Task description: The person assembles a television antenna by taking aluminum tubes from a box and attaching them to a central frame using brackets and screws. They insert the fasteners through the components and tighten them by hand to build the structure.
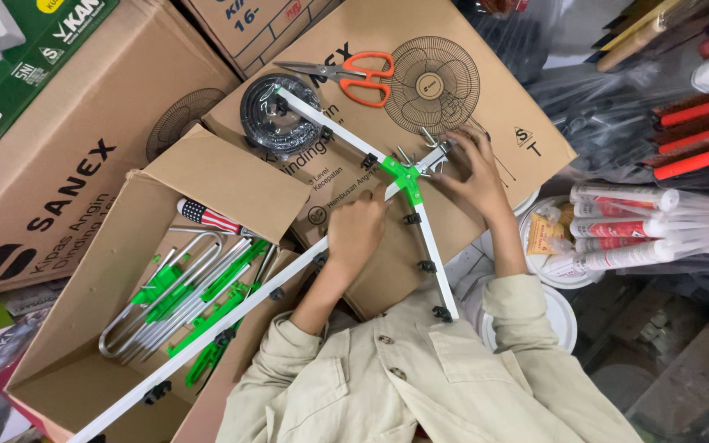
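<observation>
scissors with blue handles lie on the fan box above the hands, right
Not quite. In the head view the scissors have orange handles, not blue. They do lie on the fan box, above the left hand and right hand.

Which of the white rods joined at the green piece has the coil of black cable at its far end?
The upper-left white rod, running from the green joint toward the scissors; the other two run downward.

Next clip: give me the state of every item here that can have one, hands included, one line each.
Left hand: closed in a fist on a white rod.
Right hand: fingers spread on the metal prongs.
Green joint: joins the white rods.
Orange-handled scissors: closed, lying flat on a fan box.
Black cable coil: wound up, wrapped.
Open carton: flaps open, green-and-metal parts inside.
</observation>
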